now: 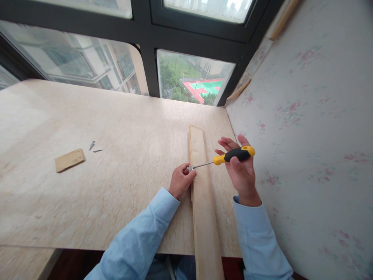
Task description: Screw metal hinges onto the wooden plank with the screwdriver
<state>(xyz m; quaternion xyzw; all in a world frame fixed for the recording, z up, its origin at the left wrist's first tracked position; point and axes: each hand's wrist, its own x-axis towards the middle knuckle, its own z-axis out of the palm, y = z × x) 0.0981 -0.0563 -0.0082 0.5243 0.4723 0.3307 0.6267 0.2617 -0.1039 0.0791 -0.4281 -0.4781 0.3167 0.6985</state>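
In my right hand (243, 173) lies a screwdriver (237, 154) with a yellow and black handle. The thumb presses on the handle while the other fingers are partly spread. Its thin shaft points left across a long wooden board (205, 217). My left hand (182, 181) pinches a small silvery metal piece (190, 168) at the board's left edge, where the screwdriver's tip meets it. Fingers partly cover that piece, so its exact kind is unclear. The board lies lengthwise on the pale marbled surface (131, 128) and sticks out past the near edge.
A small wooden block (70, 160) with holes lies at the left, beside a screw (92, 145) and a thin dark pointed piece (98, 151). Dark-framed windows (186, 35) close off the far side. A flowered wall (314, 116) stands close on the right.
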